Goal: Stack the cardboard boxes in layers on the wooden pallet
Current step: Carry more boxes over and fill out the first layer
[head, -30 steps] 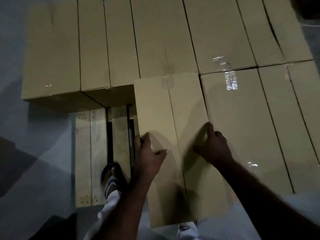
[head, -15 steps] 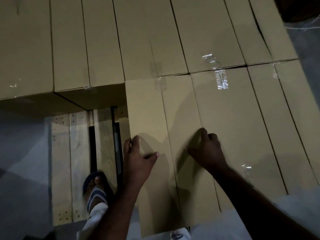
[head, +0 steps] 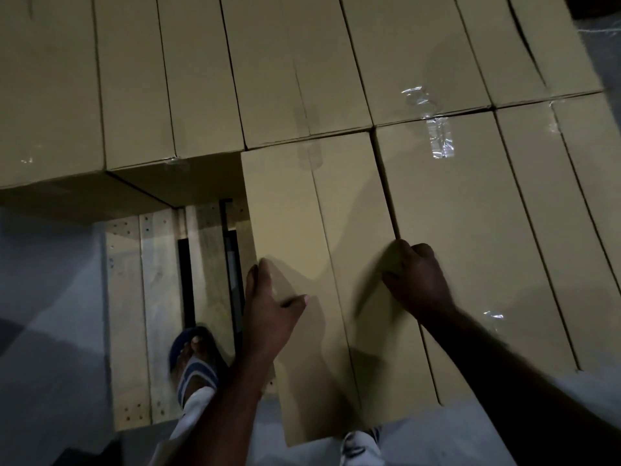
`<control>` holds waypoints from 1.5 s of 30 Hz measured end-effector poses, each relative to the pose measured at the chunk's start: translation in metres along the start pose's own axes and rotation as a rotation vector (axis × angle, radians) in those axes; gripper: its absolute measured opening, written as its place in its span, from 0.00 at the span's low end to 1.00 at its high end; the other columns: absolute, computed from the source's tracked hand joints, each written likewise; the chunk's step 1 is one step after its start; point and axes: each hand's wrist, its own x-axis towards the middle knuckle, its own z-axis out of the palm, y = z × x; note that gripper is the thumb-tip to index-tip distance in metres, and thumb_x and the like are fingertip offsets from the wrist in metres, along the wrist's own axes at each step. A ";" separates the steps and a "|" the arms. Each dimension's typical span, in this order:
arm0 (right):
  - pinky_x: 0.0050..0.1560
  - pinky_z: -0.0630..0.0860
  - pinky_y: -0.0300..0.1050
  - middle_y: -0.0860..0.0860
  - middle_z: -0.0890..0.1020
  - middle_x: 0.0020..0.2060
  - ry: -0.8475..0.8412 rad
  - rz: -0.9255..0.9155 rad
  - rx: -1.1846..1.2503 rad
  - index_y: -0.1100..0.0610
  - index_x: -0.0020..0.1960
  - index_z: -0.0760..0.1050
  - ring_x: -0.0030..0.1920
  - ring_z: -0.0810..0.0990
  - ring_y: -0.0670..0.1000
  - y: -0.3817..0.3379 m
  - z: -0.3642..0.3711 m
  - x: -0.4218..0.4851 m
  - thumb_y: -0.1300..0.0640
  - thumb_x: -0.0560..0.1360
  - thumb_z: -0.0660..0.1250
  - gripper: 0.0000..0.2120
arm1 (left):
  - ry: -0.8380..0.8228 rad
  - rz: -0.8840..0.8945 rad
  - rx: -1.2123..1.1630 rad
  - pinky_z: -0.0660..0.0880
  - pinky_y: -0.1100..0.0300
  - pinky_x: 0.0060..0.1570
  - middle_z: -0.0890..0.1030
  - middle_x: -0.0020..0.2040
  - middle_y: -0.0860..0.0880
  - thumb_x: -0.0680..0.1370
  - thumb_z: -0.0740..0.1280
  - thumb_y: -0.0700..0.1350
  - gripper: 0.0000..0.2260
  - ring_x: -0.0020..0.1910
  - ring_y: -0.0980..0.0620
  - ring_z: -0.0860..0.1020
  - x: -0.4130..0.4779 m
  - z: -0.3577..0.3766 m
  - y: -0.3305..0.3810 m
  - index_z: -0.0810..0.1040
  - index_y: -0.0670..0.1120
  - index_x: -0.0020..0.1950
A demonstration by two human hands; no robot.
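1. The box (head: 295, 230) has barely shifted at the pallet (head: 127, 297) front edge; left hand (head: 268, 317) grips its left side, right hand (head: 416, 284) its right
2. Right fingers (head: 405, 252) curl out of sight beside the next box (head: 470, 247)

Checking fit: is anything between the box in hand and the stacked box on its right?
Yes. Fingers of the right hand appear tucked into the seam between the held box and the neighbouring box; beyond them, nothing visible lies in it.
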 end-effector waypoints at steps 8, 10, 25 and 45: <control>0.55 0.74 0.51 0.60 0.74 0.57 0.140 0.033 0.024 0.56 0.63 0.76 0.56 0.74 0.64 0.004 -0.003 -0.004 0.57 0.70 0.74 0.23 | -0.086 -0.155 -0.221 0.61 0.63 0.62 0.64 0.74 0.55 0.72 0.77 0.52 0.48 0.68 0.57 0.64 -0.010 0.006 -0.014 0.48 0.54 0.82; 0.57 0.72 0.54 0.59 0.72 0.60 0.133 0.036 -0.041 0.55 0.65 0.74 0.59 0.71 0.65 0.003 -0.003 -0.006 0.53 0.71 0.74 0.24 | -0.062 -0.160 -0.236 0.62 0.63 0.63 0.65 0.76 0.51 0.72 0.77 0.51 0.47 0.70 0.54 0.66 -0.007 0.009 -0.014 0.50 0.52 0.82; 0.56 0.74 0.57 0.57 0.70 0.67 0.095 -0.108 -0.289 0.56 0.72 0.70 0.63 0.69 0.64 0.011 -0.003 -0.014 0.47 0.72 0.73 0.32 | -0.083 -0.164 -0.394 0.75 0.60 0.57 0.78 0.65 0.53 0.73 0.75 0.55 0.34 0.61 0.54 0.78 -0.022 0.018 -0.041 0.66 0.53 0.75; 0.76 0.48 0.69 0.60 0.37 0.80 -0.125 -0.095 -0.410 0.53 0.81 0.38 0.79 0.38 0.65 0.003 0.014 -0.024 0.23 0.71 0.58 0.55 | -0.106 -0.150 -0.452 0.75 0.49 0.63 0.81 0.58 0.57 0.74 0.74 0.52 0.25 0.58 0.54 0.79 -0.018 0.020 -0.037 0.71 0.53 0.68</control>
